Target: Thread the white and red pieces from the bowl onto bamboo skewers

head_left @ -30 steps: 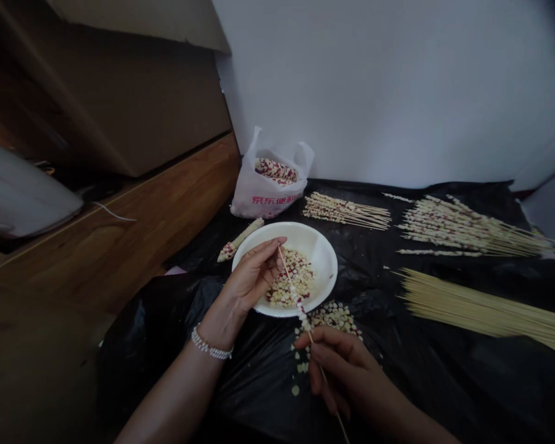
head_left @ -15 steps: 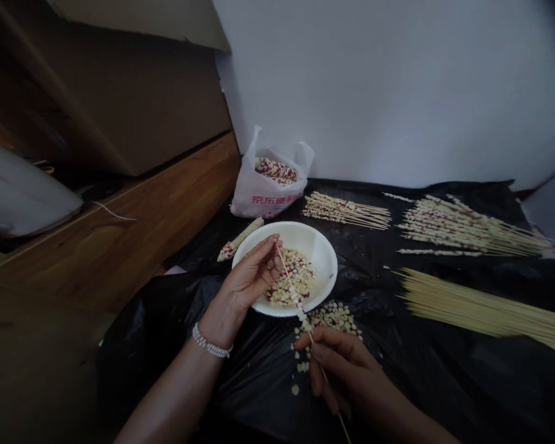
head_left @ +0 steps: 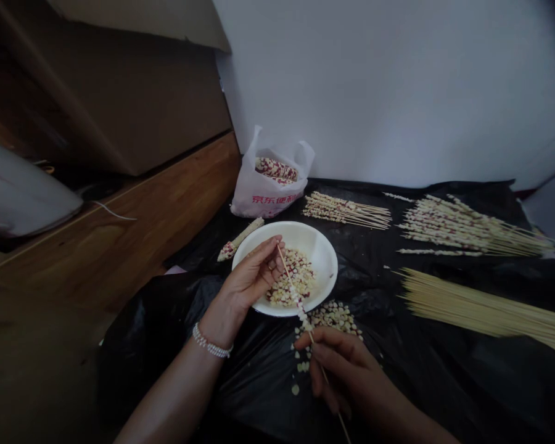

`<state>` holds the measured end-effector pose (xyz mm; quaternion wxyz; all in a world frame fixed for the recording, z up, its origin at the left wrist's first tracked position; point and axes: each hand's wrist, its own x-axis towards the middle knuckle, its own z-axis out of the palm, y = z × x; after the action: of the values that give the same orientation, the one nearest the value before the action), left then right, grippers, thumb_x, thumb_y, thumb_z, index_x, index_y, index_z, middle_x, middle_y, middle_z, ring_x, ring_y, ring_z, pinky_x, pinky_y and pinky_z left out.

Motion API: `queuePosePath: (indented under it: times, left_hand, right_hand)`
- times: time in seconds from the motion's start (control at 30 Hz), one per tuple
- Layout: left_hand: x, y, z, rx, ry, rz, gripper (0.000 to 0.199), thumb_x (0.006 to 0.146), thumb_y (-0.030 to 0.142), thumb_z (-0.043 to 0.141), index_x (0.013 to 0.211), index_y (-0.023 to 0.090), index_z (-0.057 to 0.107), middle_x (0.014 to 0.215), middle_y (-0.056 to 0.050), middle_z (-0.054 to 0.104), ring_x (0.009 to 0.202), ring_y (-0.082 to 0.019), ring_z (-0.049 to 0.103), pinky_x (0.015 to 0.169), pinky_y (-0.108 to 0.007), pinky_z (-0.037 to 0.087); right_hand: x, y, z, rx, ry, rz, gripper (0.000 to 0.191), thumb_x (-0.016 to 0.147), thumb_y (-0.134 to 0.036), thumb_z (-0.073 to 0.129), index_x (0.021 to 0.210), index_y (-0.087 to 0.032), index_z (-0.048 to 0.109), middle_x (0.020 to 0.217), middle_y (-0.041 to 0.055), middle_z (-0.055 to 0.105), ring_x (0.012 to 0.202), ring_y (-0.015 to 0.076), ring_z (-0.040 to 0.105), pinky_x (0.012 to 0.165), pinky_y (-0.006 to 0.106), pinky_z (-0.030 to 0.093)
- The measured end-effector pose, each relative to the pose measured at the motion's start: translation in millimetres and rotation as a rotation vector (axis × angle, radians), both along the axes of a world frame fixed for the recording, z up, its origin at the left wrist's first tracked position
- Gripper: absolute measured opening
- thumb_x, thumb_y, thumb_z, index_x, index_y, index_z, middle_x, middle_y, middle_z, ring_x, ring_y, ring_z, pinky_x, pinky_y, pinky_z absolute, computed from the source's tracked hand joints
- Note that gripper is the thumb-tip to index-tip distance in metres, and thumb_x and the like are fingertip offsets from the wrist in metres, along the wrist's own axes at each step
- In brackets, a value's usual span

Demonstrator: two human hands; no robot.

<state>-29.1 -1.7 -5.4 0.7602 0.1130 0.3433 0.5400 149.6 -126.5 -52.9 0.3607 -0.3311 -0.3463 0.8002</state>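
One slim skewer, cream-and-maroon kernels strung midway, is pinched by right hand and left hand.

Just above the centre of the frame, a single line of bold red Chinese characters is printed across the lower front of a white, two-handled plastic carrier bag. From left to right, 京东便利 can be read, the last character being partly obscured where the surface curves away.

Single head-worn view, facing forward and down, near above white bowl, wall beyond
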Motion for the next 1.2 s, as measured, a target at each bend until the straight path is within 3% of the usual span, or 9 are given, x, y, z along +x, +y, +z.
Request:
queuePosePath:
  times: [0.53,0.73,0.93,1.2]
  left_hand:
    - [0.2,-1.7,0.3,0.121,0.128,-0.074,0.008,0.081,0.007,0.070,0.086,0.012,0.073,0.075,-0.003,0.073,0.061,-0.008,0.067,0.057,-0.016,0.057]
    - [0.8,-2.7,1.6,0.051,0.057,-0.125,0.019,0.092,0.025,0.061,0.096,0.011,0.073,0.080,-0.007,0.073,0.063,-0.011,0.068,0.059,-0.021,0.057]
    - [1.0,-3.8,3.4,0.054,0.059,-0.114,0.012,0.091,0.013,0.060,0.090,0.012,0.072,0.077,-0.005,0.072,0.064,-0.011,0.068,0.058,-0.021,0.056]
    - [0.3,-4.9,5.8,0.109,0.159,-0.141,0.007,0.086,0.014,0.066,0.084,0.011,0.072,0.076,-0.006,0.073,0.066,-0.011,0.068,0.061,-0.020,0.056]
  right_hand:
    - [-1.0,-0.8,-0.4,0.013,-0.011,0.005,0.025,0.092,-0.043,0.064,0.100,-0.020,0.071,0.055,-0.0052,0.064,0.033,0.0025,0.043,0.032,0.014,0.024]
    - [0.0,1.5,2.0,0.011,-0.051,-0.034,0.030,0.089,-0.047,0.066,0.099,-0.019,0.071,0.055,-0.0053,0.062,0.033,0.0026,0.042,0.033,0.014,0.023]
    - [-1.4,1.3,3.2,0.019,-0.047,-0.019,0.031,0.089,-0.048,0.066,0.099,-0.019,0.071,0.054,-0.0050,0.062,0.033,0.0028,0.041,0.034,0.015,0.022]
    - [-0.1,-1.5,2.8,0.052,-0.080,-0.023,0.027,0.091,-0.045,0.064,0.099,-0.020,0.071,0.056,-0.0050,0.063,0.036,0.0034,0.042,0.036,0.016,0.023]
